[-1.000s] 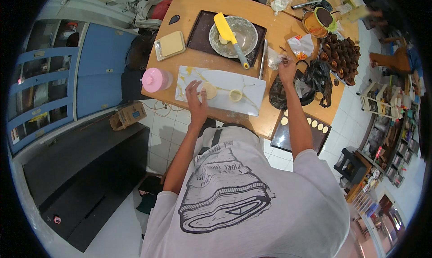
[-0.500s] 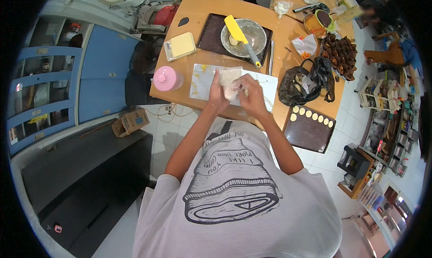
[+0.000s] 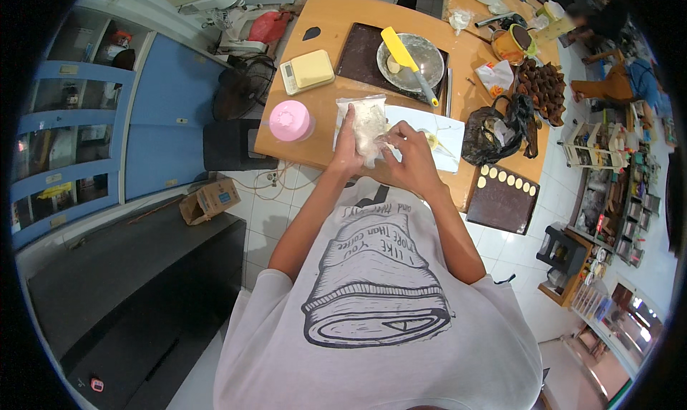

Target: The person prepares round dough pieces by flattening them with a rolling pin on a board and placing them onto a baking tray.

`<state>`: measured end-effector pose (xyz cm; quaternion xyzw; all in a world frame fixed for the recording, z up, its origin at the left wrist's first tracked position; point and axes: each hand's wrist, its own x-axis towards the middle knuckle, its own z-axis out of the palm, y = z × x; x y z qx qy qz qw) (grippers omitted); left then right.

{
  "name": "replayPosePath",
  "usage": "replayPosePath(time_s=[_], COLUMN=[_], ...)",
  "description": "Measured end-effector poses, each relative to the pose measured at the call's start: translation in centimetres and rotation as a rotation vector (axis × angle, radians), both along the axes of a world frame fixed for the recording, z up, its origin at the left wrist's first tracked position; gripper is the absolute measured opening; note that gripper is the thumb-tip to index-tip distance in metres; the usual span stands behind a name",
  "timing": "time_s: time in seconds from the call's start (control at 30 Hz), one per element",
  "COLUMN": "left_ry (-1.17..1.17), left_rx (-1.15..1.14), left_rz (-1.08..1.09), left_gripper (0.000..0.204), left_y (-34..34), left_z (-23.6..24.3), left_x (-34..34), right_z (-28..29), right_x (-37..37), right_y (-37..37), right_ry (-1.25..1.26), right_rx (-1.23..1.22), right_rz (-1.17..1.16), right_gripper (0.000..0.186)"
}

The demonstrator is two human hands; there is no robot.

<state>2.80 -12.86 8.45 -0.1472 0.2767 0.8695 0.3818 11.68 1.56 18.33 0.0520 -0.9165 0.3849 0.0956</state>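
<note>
A clear plastic bag of white powder (image 3: pixel 369 120) hangs over the near edge of the table, above a white marble-patterned board (image 3: pixel 447 142). My left hand (image 3: pixel 348 151) is closed round the bag's left side, thumb upward along the front. My right hand (image 3: pixel 415 159) has its fingers pinched at the bag's lower right side. Beyond the board, a metal bowl (image 3: pixel 428 49) stands on a dark baking tray (image 3: pixel 358 51), with a pale lump of dough in it. Across the bowl lies a yellow spatula (image 3: pixel 402 52) with a grey handle.
Left on the table are a pink-lidded container (image 3: pixel 290 120) and a kitchen scale (image 3: pixel 308 72). A metal rod (image 3: pixel 449 95) lies beside the bowl. To the right are a black plastic bag (image 3: pixel 481 142), brown cup-like pieces (image 3: pixel 542 91), and a tray (image 3: pixel 501 206) with several pale dough rounds.
The view has shifted, so the table sits further right. The bag now shows its broad face, and my right hand has moved from its front to its lower right side.
</note>
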Motion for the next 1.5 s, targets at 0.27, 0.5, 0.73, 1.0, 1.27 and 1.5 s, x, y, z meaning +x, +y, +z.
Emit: replayPosePath(time_s=[0.27, 0.5, 0.73, 1.0, 1.27, 1.5], left_ry=[0.105, 0.088, 0.055, 0.085, 0.045, 0.046], left_rx=[-0.056, -0.022, -0.048, -0.138, -0.127, -0.16], left_rz=[-0.018, -0.123, -0.139, -0.154, -0.097, -0.066], left_gripper=[0.062, 0.064, 0.06, 0.06, 0.058, 0.057], left_y=[-1.1, -1.9, -2.0, -2.9, -3.8, -4.4], left_z=[0.4, 1.1, 0.5, 1.4, 0.7, 0.3], left_x=[-0.4, -1.2, -2.2, -3.6, -4.8, -5.3], right_z=[-0.1, 0.3, 0.7, 0.6, 1.2, -0.5], right_x=[0.0, -0.2, -1.0, -1.6, -2.3, -2.9], right_y=[-2.0, -2.7, -4.5, -6.1, -9.0, -10.9], right_ry=[-0.08, -0.096, -0.063, -0.149, -0.231, -0.138], right_rx=[0.104, -0.027, 0.157, 0.143, 0.43, 0.397], right_rz=[-0.106, 0.012, -0.213, -0.193, -0.381, -0.459], right_gripper=[0.017, 0.021, 0.02, 0.018, 0.018, 0.026])
